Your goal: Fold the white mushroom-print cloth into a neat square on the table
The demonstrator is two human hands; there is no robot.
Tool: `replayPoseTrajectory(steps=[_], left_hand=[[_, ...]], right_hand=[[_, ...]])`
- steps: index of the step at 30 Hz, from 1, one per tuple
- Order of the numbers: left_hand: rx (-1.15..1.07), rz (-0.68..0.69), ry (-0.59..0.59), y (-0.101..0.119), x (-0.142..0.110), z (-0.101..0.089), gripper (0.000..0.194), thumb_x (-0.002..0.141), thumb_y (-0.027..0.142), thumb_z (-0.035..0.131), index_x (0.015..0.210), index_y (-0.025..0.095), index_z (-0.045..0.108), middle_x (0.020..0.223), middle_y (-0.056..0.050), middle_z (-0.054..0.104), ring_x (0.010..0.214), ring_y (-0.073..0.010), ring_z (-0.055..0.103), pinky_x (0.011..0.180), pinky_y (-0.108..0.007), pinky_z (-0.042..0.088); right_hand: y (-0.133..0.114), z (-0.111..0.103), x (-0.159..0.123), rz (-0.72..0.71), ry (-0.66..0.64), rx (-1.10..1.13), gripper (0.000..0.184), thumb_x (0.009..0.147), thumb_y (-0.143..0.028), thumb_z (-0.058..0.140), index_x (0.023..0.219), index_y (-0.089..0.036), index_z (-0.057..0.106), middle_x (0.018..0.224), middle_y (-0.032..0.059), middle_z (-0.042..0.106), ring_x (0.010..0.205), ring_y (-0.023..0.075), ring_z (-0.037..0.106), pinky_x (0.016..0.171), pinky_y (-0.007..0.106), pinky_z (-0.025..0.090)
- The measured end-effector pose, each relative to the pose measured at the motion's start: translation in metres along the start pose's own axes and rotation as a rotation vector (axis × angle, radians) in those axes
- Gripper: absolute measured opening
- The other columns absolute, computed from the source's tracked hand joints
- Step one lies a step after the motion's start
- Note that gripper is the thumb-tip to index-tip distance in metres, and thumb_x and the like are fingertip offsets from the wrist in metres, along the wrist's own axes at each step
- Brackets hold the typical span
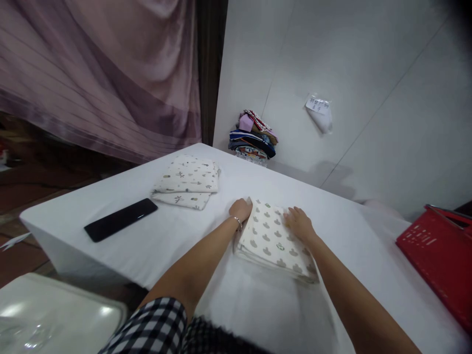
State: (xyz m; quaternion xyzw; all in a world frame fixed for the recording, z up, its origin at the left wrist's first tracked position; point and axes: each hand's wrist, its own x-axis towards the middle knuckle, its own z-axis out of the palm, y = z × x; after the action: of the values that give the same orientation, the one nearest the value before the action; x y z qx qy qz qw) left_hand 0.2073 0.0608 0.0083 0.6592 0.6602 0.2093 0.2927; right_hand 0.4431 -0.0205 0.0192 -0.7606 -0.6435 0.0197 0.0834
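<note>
A folded white cloth (275, 236) with grey cloud-like prints and a few green outline figures lies on the white-covered table in front of me. My left hand (241, 210), with a bracelet at the wrist, is curled at the cloth's far left corner and grips its edge; the fingertips are partly hidden. On the far right side of the same cloth, my right hand (298, 223) rests with its fingers stretched out and slightly apart. To the left lies another folded white cloth (188, 179) with small plant prints.
A black flat slab (121, 220) lies near the left side of the table (184, 236). Folded fabrics (253, 137) are stacked against the wall at the back. A red basket (435, 260) stands at the right, and a white stool-like surface (59, 314) is at lower left.
</note>
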Motion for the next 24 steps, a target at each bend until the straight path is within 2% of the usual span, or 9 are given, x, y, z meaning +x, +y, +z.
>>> replayPoseTrajectory(steps=[4, 8, 12, 15, 19, 22, 24], left_hand=[[-0.016, -0.006, 0.022, 0.004, 0.009, 0.004, 0.037, 0.082, 0.045, 0.045, 0.093, 0.015, 0.065, 0.108, -0.016, 0.066, 0.097, -0.0260, 0.062, 0.072, -0.031, 0.044], [-0.083, -0.021, 0.030, 0.000, 0.012, 0.006, 0.038, 0.085, 0.044, 0.040, 0.090, 0.017, 0.065, 0.101, -0.013, 0.068, 0.093, -0.0224, 0.063, 0.069, -0.028, 0.043], [-0.167, -0.058, 0.020, -0.005, 0.012, 0.007, 0.040, 0.084, 0.048, 0.041, 0.085, 0.017, 0.067, 0.091, -0.010, 0.070, 0.082, -0.0201, 0.064, 0.063, -0.027, 0.042], [-0.209, -0.070, 0.023, -0.006, 0.013, 0.007, 0.036, 0.080, 0.046, 0.047, 0.083, 0.017, 0.068, 0.090, -0.010, 0.071, 0.083, -0.0202, 0.064, 0.064, -0.026, 0.041], [-0.258, -0.060, 0.021, -0.007, 0.016, 0.009, 0.031, 0.079, 0.042, 0.049, 0.082, 0.018, 0.069, 0.093, -0.010, 0.071, 0.085, -0.0194, 0.063, 0.066, -0.026, 0.041], [-0.297, -0.049, 0.000, -0.010, 0.019, 0.009, 0.029, 0.079, 0.038, 0.048, 0.080, 0.018, 0.069, 0.090, -0.009, 0.071, 0.083, -0.0174, 0.064, 0.065, -0.024, 0.041], [-0.322, -0.052, -0.016, -0.013, 0.022, 0.009, 0.027, 0.079, 0.036, 0.048, 0.079, 0.018, 0.069, 0.086, -0.008, 0.072, 0.080, -0.0168, 0.064, 0.065, -0.024, 0.041]], right_hand=[[-0.028, 0.000, 0.015, -0.116, -0.020, 0.039, 0.053, 0.092, -0.048, 0.031, 0.136, -0.019, 0.044, 0.146, 0.0091, 0.035, 0.136, 0.0259, 0.024, 0.107, 0.043, 0.021], [-0.047, 0.013, 0.023, -0.220, -0.085, 0.049, 0.051, 0.093, -0.046, 0.032, 0.136, -0.022, 0.042, 0.145, 0.0085, 0.037, 0.135, 0.0236, 0.026, 0.107, 0.044, 0.019], [-0.050, 0.021, 0.022, -0.227, -0.112, 0.038, 0.051, 0.093, -0.046, 0.032, 0.138, -0.023, 0.040, 0.144, 0.0083, 0.039, 0.134, 0.0226, 0.029, 0.108, 0.046, 0.016], [-0.058, 0.015, 0.024, -0.216, -0.110, 0.056, 0.053, 0.093, -0.047, 0.032, 0.138, -0.021, 0.039, 0.146, 0.0093, 0.036, 0.136, 0.0237, 0.026, 0.108, 0.047, 0.016], [-0.086, 0.006, 0.029, -0.304, -0.094, 0.132, 0.053, 0.093, -0.046, 0.032, 0.140, -0.022, 0.036, 0.149, 0.0078, 0.029, 0.138, 0.0233, 0.020, 0.109, 0.046, 0.015], [-0.109, 0.012, 0.031, -0.408, -0.099, 0.154, 0.053, 0.093, -0.044, 0.033, 0.141, -0.022, 0.035, 0.150, 0.0080, 0.027, 0.139, 0.0231, 0.018, 0.109, 0.047, 0.015], [-0.117, 0.020, 0.030, -0.428, -0.102, 0.158, 0.051, 0.094, -0.041, 0.031, 0.141, -0.021, 0.034, 0.150, 0.0080, 0.028, 0.139, 0.0226, 0.019, 0.109, 0.047, 0.015]])
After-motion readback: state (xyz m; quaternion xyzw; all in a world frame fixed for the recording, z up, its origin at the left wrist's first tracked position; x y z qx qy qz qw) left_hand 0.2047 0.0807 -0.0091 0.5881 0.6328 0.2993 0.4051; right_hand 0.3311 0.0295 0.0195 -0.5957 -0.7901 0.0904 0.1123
